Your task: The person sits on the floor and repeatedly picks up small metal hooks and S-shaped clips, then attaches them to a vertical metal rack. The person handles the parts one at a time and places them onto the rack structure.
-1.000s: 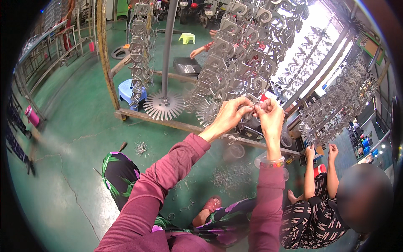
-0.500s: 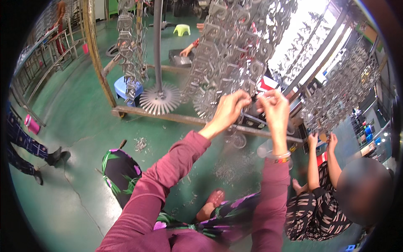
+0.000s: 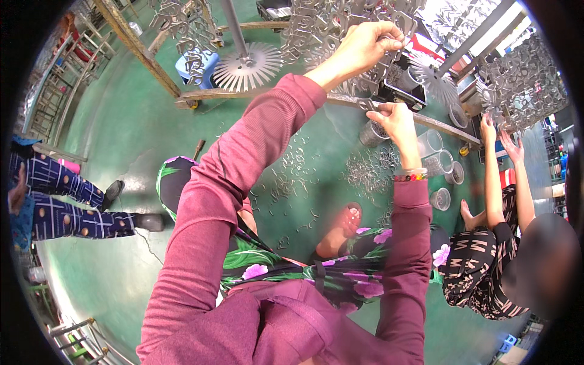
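Left hand [image 3: 369, 47], upper centre: thumb bent toward forefinger at the hanging metal pieces [image 3: 316, 27]; whether pinching one, I cannot tell. Right hand [image 3: 396, 125], below: fingertips at a small grey metal piece [image 3: 367, 104]; grip unclear to me. Hanging pieces: cut off by upper edge. Clear tub [image 3: 433, 165], right of centre, on floor [image 3: 134, 140]: small bits inside, indistinct.

Silver-grey metal parts [image 3: 313, 27], maroon sleeves [image 3: 213, 194], green floor [image 3: 143, 131]
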Available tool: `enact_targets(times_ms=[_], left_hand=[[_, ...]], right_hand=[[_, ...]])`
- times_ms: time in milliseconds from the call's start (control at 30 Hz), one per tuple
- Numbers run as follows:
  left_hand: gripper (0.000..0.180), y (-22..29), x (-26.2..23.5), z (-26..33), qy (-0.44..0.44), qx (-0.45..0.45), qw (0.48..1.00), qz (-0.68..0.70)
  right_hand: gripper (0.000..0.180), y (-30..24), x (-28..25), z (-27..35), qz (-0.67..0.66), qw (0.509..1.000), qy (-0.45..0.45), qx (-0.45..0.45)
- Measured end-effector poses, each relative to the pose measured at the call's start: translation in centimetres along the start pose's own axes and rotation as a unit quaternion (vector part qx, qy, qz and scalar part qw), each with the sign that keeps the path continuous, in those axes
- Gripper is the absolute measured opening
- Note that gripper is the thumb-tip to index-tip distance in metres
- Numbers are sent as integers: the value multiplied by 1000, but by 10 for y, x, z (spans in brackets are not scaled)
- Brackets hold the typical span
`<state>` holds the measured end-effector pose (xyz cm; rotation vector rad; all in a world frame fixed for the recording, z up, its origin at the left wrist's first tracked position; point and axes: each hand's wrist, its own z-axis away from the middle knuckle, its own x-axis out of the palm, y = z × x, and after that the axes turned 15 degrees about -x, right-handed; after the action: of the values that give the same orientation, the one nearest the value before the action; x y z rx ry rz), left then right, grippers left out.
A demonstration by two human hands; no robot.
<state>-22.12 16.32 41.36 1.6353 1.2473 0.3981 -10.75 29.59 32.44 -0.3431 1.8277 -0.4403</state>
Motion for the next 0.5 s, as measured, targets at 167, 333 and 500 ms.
enact_targets(times_ms=[167, 333, 500], left_hand=[[24, -3, -4, 1, 0, -11, 999, -32], [23, 6, -1, 2, -8, -11, 1000, -22], [22, 7, 5, 2, -12, -11, 999, -27]], right_hand=[[25, -15, 16, -1, -24, 996, 53, 61], [20, -23, 13, 1, -24, 996, 57, 59], [19, -16, 21, 4, 18, 995, 69, 64]])
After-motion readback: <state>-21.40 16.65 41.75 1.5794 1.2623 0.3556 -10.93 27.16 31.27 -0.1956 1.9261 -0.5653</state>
